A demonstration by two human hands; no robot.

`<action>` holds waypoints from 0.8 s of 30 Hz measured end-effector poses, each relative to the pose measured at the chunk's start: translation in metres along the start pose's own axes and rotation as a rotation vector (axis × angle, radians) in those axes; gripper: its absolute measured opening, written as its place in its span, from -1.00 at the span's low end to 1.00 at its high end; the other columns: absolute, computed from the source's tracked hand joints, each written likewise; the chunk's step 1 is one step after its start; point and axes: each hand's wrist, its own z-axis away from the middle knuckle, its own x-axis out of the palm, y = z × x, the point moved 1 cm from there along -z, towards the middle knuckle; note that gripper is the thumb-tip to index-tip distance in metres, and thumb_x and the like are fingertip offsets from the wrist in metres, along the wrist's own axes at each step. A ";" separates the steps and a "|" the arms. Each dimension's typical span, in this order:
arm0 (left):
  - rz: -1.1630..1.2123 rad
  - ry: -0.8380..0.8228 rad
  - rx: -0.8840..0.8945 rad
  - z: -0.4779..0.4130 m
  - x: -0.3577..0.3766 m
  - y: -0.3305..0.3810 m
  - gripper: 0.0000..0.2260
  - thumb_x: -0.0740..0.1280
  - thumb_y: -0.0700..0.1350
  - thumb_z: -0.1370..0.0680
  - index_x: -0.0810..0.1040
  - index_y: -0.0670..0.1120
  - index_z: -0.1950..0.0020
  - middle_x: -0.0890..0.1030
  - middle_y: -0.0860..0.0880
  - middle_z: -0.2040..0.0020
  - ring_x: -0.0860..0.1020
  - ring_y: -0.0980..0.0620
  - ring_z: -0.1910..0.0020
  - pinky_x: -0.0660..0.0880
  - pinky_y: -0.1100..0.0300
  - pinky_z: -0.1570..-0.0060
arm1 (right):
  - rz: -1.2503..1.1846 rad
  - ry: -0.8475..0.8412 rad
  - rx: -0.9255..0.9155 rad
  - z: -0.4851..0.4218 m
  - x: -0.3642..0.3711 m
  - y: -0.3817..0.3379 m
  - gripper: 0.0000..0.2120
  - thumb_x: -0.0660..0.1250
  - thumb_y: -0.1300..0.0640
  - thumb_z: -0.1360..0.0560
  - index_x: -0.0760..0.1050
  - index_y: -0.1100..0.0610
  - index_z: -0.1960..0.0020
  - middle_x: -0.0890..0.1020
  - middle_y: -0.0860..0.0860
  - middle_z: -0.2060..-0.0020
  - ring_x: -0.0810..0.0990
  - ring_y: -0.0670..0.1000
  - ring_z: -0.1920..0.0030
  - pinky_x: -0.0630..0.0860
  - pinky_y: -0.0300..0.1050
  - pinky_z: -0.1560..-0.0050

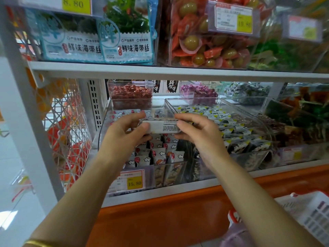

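Both hands hold one white packet (163,127) between them, above a clear bin (105,122). The left hand (124,132) grips the left end of the packet: its thumb lies on the near face and its fingers curl over the top edge. The right hand (197,132) grips the right end in the same way, with the fingers bent around the packet. The packet lies level and its long side goes from left to right. Small grey print shows on the face that looks at the camera. The packet is a little higher than the small packets (160,154) that stand in rows inside the bin; I cannot tell if it touches them.

The bin stands near the left end of the lower shelf (178,192), at its front edge. A yellow price tag (134,182) with 15.80 is on the front wall of the bin. Just to the right is a second clear bin (263,125) with packets that have yellow corners. Behind, near the back of the shelf, is a clear box of red sweets (130,93). On the upper shelf (178,72) stand packs of green seaweed (128,36). A white basket (311,211) is at the lower right.
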 end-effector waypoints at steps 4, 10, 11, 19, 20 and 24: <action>-0.112 0.006 0.018 0.001 -0.001 0.002 -0.76 0.35 -0.15 -0.51 0.57 0.02 -0.17 0.60 0.09 -0.02 0.62 0.18 0.06 0.54 0.28 -0.02 | 0.044 0.035 0.000 0.000 -0.002 -0.001 -0.87 0.38 0.20 -0.45 0.63 -0.01 0.19 0.67 -0.04 0.20 0.66 0.00 0.16 0.64 0.05 0.10; -0.208 -0.069 -0.008 0.004 0.005 0.002 -0.82 0.40 -0.16 -0.47 0.58 -0.02 -0.06 0.64 0.01 0.03 0.61 0.05 0.05 0.56 0.20 0.02 | 0.238 0.146 -0.081 -0.001 -0.003 0.000 -0.80 0.34 0.15 -0.49 0.56 0.24 0.25 0.60 0.20 0.30 0.58 0.16 0.23 0.56 0.17 0.14; -0.193 -0.058 -0.030 0.004 0.006 0.002 -0.85 0.40 -0.14 -0.47 0.58 -0.04 -0.03 0.64 -0.02 0.05 0.62 0.03 0.06 0.56 0.15 -0.01 | 0.258 0.147 -0.101 -0.001 -0.003 0.000 -0.79 0.34 0.15 -0.50 0.55 0.24 0.26 0.60 0.19 0.31 0.58 0.16 0.24 0.56 0.14 0.14; -0.058 0.148 -0.134 -0.002 0.006 -0.004 -0.81 0.40 -0.09 -0.47 0.55 -0.18 0.25 0.61 -0.18 0.13 0.60 -0.25 0.04 0.57 -0.20 0.03 | 0.347 0.066 -0.206 0.004 0.005 -0.003 -0.83 0.33 0.18 -0.51 0.58 0.22 0.22 0.59 0.03 0.36 0.52 -0.10 0.32 0.41 -0.26 0.31; -0.058 0.159 -0.142 -0.003 0.006 -0.004 -0.80 0.41 -0.09 -0.47 0.55 -0.20 0.25 0.61 -0.21 0.10 0.59 -0.27 0.02 0.57 -0.21 0.04 | 0.347 0.064 -0.211 0.004 0.006 -0.003 -0.83 0.33 0.18 -0.51 0.58 0.22 0.22 0.59 0.05 0.35 0.53 -0.08 0.32 0.42 -0.24 0.30; -0.033 0.186 -0.158 -0.006 0.005 -0.008 -0.78 0.38 -0.13 -0.50 0.51 -0.25 0.26 0.57 -0.15 0.12 0.62 -0.17 0.11 0.63 -0.02 0.17 | 0.315 -0.016 -0.159 0.004 0.004 -0.002 -0.91 0.33 0.13 -0.50 0.60 0.10 0.08 0.63 0.04 0.17 0.60 -0.04 0.16 0.58 -0.03 0.11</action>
